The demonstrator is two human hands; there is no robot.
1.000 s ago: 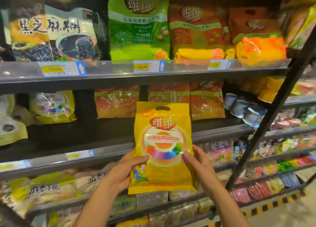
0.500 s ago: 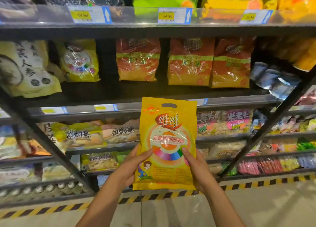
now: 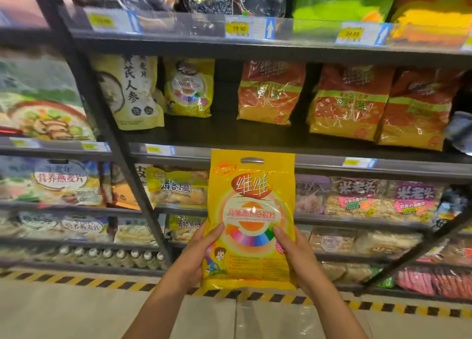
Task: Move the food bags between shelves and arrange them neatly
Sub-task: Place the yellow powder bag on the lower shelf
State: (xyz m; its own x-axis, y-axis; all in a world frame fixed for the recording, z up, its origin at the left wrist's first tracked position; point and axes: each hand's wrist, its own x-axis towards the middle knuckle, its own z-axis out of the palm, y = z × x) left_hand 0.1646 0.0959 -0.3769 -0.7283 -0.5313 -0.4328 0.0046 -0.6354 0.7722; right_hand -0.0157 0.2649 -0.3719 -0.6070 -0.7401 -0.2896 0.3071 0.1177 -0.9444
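Upright, glossy flat yellow bag (image 3: pixel 249 211) pinched by left hand (image 3: pixel 194 259), right hand (image 3: pixel 297 259)

Gripping yellow bag (image 3: pixel 251 218) lower centre of frame with left hand (image 3: pixel 196 258) and right hand (image 3: pixel 293 261), thumbs over its front; forearms rising from bottom edge.

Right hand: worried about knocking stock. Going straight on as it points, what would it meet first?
The right hand grips the glossy yellow plastic food bag; pointing up and slightly left, it would probably meet the dark metal shelf rail behind the bag's top next, depth unclear.
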